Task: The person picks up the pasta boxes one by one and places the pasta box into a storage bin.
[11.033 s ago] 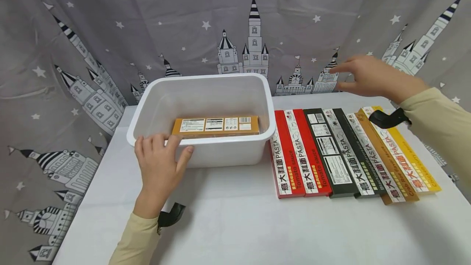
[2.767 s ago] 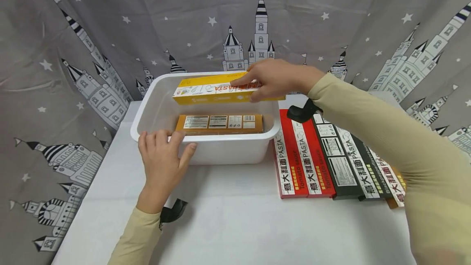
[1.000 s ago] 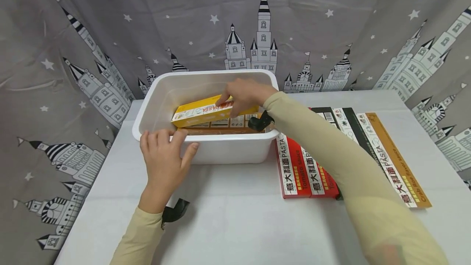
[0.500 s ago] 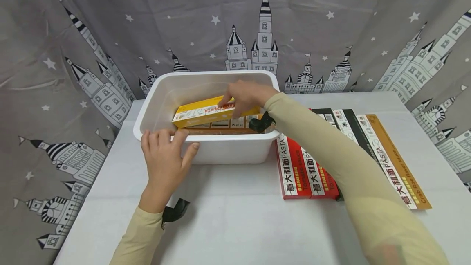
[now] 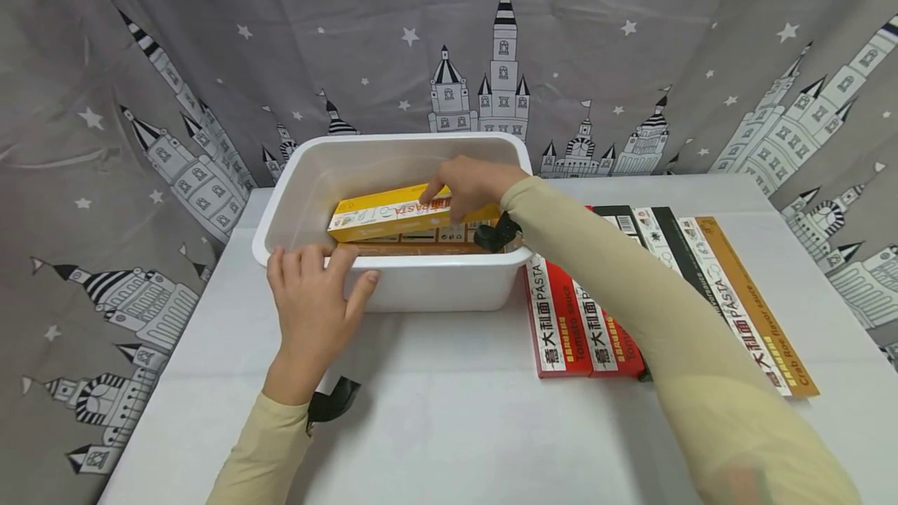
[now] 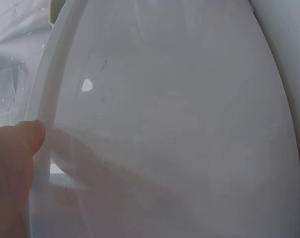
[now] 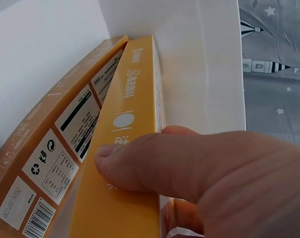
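Observation:
A white plastic bin [image 5: 428, 284] stands on the table. My left hand [image 5: 309, 302] holds its near rim at the left, fingers over the edge and thumb outside; the left wrist view shows the thumb [image 6: 33, 136] against the rim. Inside the bin, my right hand [image 5: 471, 184] pinches a yellow pasta box [image 5: 375, 213] near its right end. The right wrist view shows the thumb [image 7: 135, 161] across one side and fingers partly hidden behind. An orange-brown pasta box [image 5: 421, 249] lies along the bin's near wall, beside the slanted yellow one and partly covered by it.
Right of the bin lie two red tomato sauce pasta boxes [image 5: 570, 333], dark pasta boxes [image 5: 673, 232] and a brown crab roe pasta box [image 5: 761, 310], side by side. My right sleeve crosses over them and hides parts. A grey castle-print curtain [image 5: 351, 30] hangs behind the table.
The yellow box has gone from the row's right end, over the bin, and down into it in my right hand. Over the last second it barely moves. My left hand stays on the rim.

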